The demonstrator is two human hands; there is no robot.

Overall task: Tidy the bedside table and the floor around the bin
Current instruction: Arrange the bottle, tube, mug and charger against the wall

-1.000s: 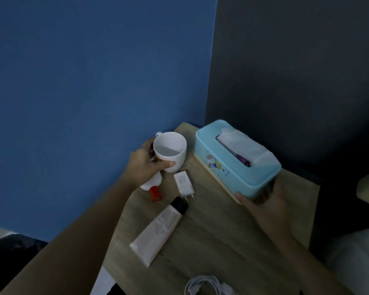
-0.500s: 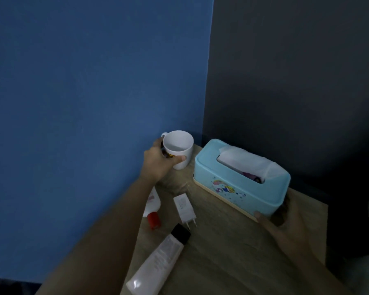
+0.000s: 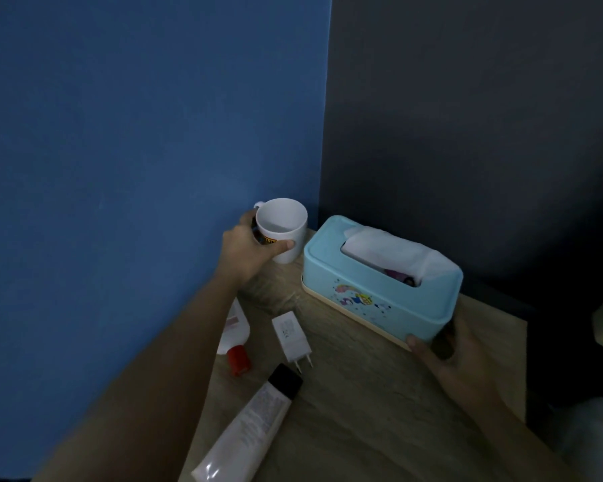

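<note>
Nearest, a white tube (image 3: 248,426) with a black cap, a white plug adapter (image 3: 290,333) and a red-capped bottle (image 3: 235,333) lie unmoved on the wooden surface (image 3: 362,412), their print too blurred to read. Farther back, the right hand (image 3: 456,363) has slid the pale blue tissue box (image 3: 380,290) toward the far corner, its grip closed on the near end. The left hand (image 3: 248,248), wrapped around the white mug (image 3: 282,229), has carried it to the far left edge, so both are being lined up along the wall; the mug's yellow label and the box's cartoon print are unreadable.
</note>
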